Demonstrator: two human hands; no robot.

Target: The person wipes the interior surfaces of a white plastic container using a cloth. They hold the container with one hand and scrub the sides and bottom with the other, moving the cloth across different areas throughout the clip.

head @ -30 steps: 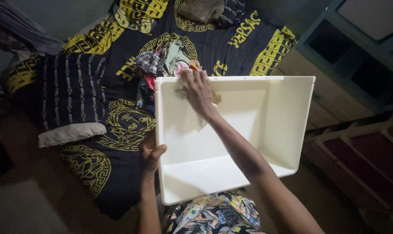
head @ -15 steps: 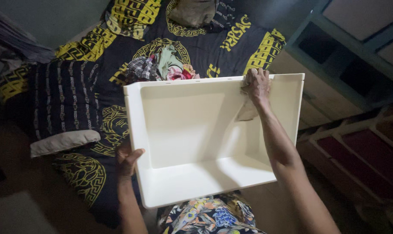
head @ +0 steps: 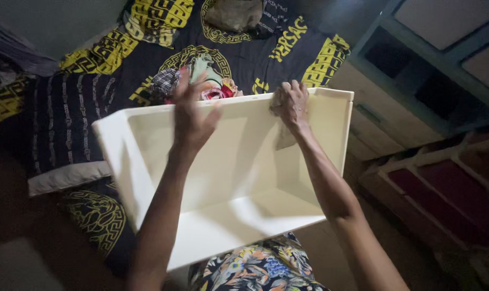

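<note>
Two bare hands are at the far rim of one cream plastic drawer bin (head: 239, 215), which is tilted with its open side toward the camera and its near wall resting against the person's floral-print lap (head: 255, 269).

The bin's long axis runs left to right across the view, and is skewed: its left corner sits lower and nearer than its right corner.

Right hand (head: 291, 103): fingers curled over the far rim near the right corner, pressing a small pale cloth (head: 284, 137) against the inner face of the back wall. The cloth hangs down just below the palm, in contact with the wall. This hand is closed on the cloth.

Left hand (head: 192, 116): raised at the middle of the far rim, fingers spread wide and pointing away from the person. Whether the palm touches the rim or merely hovers in front of it cannot be told; motion blur obscures the contact. It holds nothing that can be seen.

Of the two, the right hand is the one in firm contact with the bin wall; the uncleaned span of that wall lies to its left, toward the left hand.

Beyond the rim lies a heap of mixed clothes (head: 201, 75) on a black and yellow patterned bedspread (head: 93, 108). A dark shelving unit (head: 417, 70) stands at right.
</note>
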